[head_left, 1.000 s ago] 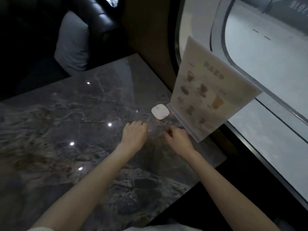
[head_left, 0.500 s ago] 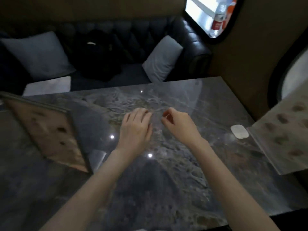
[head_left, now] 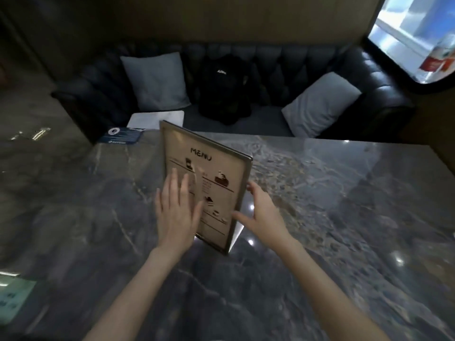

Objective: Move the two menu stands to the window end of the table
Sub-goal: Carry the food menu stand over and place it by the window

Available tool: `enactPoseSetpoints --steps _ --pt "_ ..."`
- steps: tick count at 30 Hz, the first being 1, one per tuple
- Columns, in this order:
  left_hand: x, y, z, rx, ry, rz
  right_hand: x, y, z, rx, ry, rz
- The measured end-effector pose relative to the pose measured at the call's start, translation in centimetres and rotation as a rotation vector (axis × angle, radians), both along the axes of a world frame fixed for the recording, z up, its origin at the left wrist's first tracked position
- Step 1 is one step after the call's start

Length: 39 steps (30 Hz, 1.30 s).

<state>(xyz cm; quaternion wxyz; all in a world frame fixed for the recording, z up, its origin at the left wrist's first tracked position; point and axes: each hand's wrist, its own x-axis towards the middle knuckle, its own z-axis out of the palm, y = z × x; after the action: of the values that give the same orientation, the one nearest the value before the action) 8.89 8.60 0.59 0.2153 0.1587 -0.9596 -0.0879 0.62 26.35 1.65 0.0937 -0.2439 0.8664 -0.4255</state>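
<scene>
1. The stand [head_left: 216, 188] marked "MENU" stands upright near the middle of the bench [head_left: 344, 205], tilted back a little, its face turned to the person.
2. The left hand [head_left: 176, 212] is spread flat, fingers apart, in front of the left half of the stand's face; it looks to be on or just off the panel, and the blur hides which.
3. The right hand [head_left: 261, 212] is open too, its fingertips at the stand's right edge and the thumb reaching toward the lower corner. It grips nothing firmly yet, by the look of it.
4. So both hands are loose and closing in from either side, a grasp forming rather than made.
5. Only this one stand is in view; the other is out of frame, so its place can't be told here.
6. A bright window [head_left: 418, 38] shows at the top right, so that end of the bench is likely the goal, well apart from the stand.
7. On this showing, this stand's move is not yet begun: grip, lift and carry to the right are all left.
8. Beyond the bench sit a dark sofa [head_left: 295, 65], two pale cushions and a black bag [head_left: 224, 89].
</scene>
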Motion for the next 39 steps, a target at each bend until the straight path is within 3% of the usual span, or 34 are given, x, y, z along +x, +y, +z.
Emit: enactPoseSetpoints --steps 5,12,19,26,31,39 --pt "-1.3 -4.8 -3.1 0.42 -0.141 0.09 1.1 -2.7 -2.8 -0.161 -0.274 -0.03" --pt "-4.1 -8.7 -3.1 1.257 -0.006 -0.015 1.4 -3.6 -4.2 -0.194 -0.406 -0.093" --pt "-5.3 -12.2 -3.8 1.399 -0.125 -0.029 1.3 -3.4 -3.8 -0.223 -0.48 -0.094" --pt "-6.2 -12.1 -4.8 1.501 -0.002 0.007 0.5 -2.8 -3.5 -0.063 -0.447 0.002" --pt "-6.4 -11.6 -4.7 1.608 0.062 0.118 0.2 -2.7 -3.5 -0.074 -0.417 0.009" --pt "-6.2 -11.1 -4.0 1.628 0.074 0.109 -0.1 -2.6 -3.3 -0.046 -0.409 0.016"
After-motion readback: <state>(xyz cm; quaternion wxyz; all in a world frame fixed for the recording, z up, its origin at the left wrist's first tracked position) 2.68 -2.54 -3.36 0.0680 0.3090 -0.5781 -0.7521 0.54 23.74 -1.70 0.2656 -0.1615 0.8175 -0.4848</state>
